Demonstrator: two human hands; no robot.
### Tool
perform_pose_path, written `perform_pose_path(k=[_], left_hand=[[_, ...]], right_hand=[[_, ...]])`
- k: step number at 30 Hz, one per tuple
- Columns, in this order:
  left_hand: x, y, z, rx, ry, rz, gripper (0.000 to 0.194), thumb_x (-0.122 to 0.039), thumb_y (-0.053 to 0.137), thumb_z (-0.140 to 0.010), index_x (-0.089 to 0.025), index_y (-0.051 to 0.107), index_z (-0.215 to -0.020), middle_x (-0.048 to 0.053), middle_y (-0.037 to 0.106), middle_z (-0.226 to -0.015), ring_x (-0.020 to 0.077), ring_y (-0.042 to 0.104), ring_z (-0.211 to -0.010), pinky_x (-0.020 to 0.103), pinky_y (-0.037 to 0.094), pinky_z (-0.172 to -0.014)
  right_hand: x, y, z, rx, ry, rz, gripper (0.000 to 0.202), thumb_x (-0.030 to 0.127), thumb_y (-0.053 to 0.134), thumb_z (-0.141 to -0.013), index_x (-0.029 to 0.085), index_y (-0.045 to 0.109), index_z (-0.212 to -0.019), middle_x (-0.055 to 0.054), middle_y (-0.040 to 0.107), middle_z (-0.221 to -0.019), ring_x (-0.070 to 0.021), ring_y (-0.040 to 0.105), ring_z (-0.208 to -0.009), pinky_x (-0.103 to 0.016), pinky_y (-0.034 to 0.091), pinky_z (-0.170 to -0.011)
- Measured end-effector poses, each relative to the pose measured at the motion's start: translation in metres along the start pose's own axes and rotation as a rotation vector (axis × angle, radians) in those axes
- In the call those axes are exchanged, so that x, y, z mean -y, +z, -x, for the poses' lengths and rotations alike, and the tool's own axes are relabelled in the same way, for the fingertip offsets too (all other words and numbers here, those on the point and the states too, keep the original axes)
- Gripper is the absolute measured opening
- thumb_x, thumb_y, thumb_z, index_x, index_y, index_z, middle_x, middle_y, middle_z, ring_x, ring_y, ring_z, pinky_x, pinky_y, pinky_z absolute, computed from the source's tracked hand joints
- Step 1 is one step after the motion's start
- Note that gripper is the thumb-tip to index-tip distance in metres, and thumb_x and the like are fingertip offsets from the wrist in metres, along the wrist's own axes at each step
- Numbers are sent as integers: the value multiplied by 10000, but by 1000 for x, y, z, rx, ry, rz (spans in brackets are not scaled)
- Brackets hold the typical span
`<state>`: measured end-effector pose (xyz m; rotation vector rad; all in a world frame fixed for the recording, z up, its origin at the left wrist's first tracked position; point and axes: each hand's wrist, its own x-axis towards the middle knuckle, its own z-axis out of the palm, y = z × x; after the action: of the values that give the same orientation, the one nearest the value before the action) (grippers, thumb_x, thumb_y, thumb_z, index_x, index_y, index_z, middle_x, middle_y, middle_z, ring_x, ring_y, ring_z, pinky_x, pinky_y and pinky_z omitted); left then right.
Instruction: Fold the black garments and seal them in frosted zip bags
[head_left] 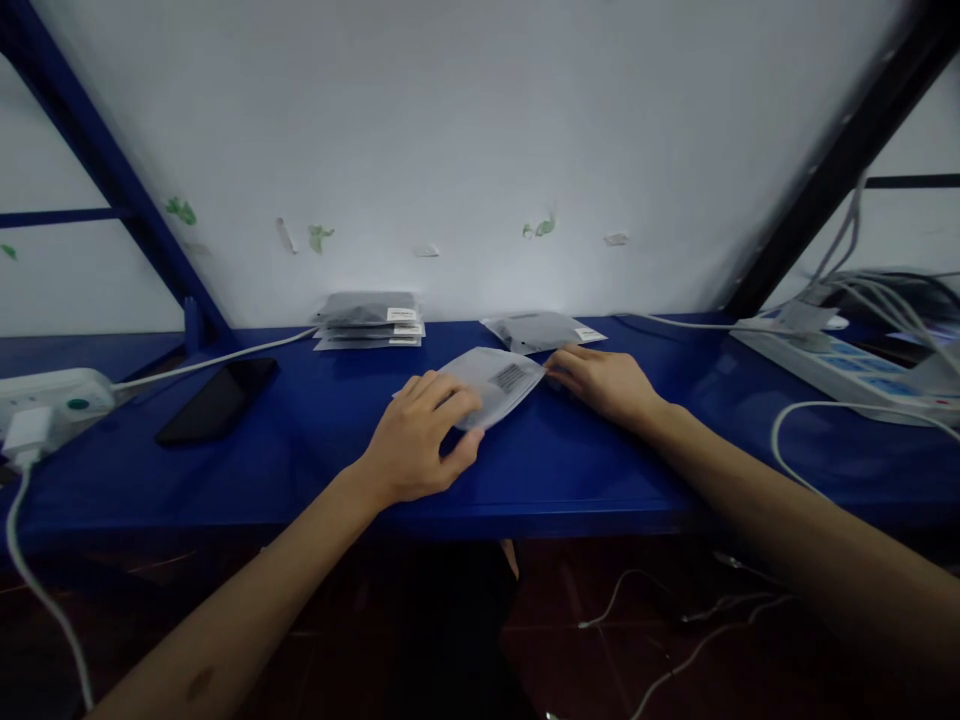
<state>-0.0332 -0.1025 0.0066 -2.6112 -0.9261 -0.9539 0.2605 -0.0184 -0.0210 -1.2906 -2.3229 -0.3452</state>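
Packet [491, 395] with barcode [512, 377] sits at the dial's centre: right hand [604, 382] pinches its three-o'clock corner; left hand [412, 445], fingers loosely curved, touches its nine-o'clock side. Stacked packets [364, 310] lie toward ten.

The left hand [411, 440] has its fingers over the left side of a plastic bag [487, 400], the thumb spread apart from them. The right hand [604, 382] pinches the bag's right corner in its fingertips. Beyond the left fingers sits a stack of bags [364, 310]; just beyond the right fingers, another bag [532, 328]. A phone [217, 400] lies well left of the left fingers.
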Motion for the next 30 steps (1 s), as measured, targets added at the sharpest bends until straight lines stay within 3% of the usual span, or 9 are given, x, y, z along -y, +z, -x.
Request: perform_pose_path(k=[3, 6, 12, 16, 19, 21, 24, 27, 30], left_hand=[[2, 0, -1, 155, -61, 46, 311, -400, 495, -962, -227, 633, -1180, 89, 601, -1351, 289, 528, -1232, 507, 433, -1028], [8, 7, -3, 287, -144, 1, 393, -465, 434, -1002, -279, 597, -1307, 50, 527, -1473, 286, 425, -1388, 533, 347, -1129], [3, 12, 4, 270, -305, -194, 478, -493, 313, -1031, -285, 564, -1380, 68, 590, -1418, 346, 541, -1241, 544, 467, -941], [-19, -4, -3, 294, -391, -289, 426, -410, 349, -1016, -235, 654, -1258, 72, 708, -1220, 305, 611, -1039, 464, 503, -867], [-19, -19, -21, 383, -531, -294, 394, -251, 339, -978, -246, 676, -1182, 41, 741, -1094, 264, 631, -1019, 400, 508, -861], [-3, -27, -32, 417, -581, -344, 397, -247, 344, -964, -248, 674, -1185, 49, 736, -1103, 282, 619, -1061, 425, 488, -907], [38, -33, -38, 515, -613, -439, 401, -362, 401, -948, -197, 680, -1184, 107, 675, -1260, 358, 547, -1197, 496, 436, -976], [76, -34, -34, 650, -644, -296, 441, -477, 466, -899, -205, 699, -1154, 111, 689, -1240, 341, 583, -1165, 440, 450, -964], [97, -32, -27, 623, -619, -146, 463, -544, 505, -852, -224, 717, -1113, 97, 721, -1151, 308, 622, -1081, 400, 465, -920]], right_hand=[[-1, -2, 1, 18, -30, -32, 339, 190, 443, -955, 270, 669, -1193, -47, 705, -1209, -219, 676, -996, -305, 474, -685], [-3, -1, 2, 9, 49, -3, 364, 178, 427, -951, 245, 661, -1221, -68, 684, -1255, -235, 671, -1023, -321, 484, -703], [-11, 2, 4, -21, 166, -40, 311, 219, 429, -943, 218, 691, -1110, -76, 704, -1158, -228, 671, -960, -329, 488, -725], [-13, 2, 3, -8, 173, -71, 284, 222, 433, -928, 217, 681, -1066, -67, 709, -1131, -219, 668, -941, -318, 483, -717], [-11, 0, 3, 9, 177, -87, 275, 222, 432, -925, 222, 671, -1061, -60, 709, -1131, -212, 664, -946, -305, 476, -712], [-10, -1, 2, 17, 193, -97, 266, 218, 438, -918, 224, 672, -1044, -57, 712, -1128, -210, 663, -941, -304, 473, -712], [-9, -2, 2, 26, 211, -112, 250, 216, 449, -908, 226, 676, -1014, -50, 718, -1111, -210, 662, -928, -307, 466, -707], [-9, -2, 2, 27, 224, -132, 235, 220, 459, -901, 231, 677, -988, -41, 723, -1081, -209, 660, -918, -309, 462, -711], [-10, -1, 1, 26, 224, -162, 233, 216, 460, -891, 230, 678, -973, -43, 724, -1058, -209, 657, -915, -319, 467, -727]])
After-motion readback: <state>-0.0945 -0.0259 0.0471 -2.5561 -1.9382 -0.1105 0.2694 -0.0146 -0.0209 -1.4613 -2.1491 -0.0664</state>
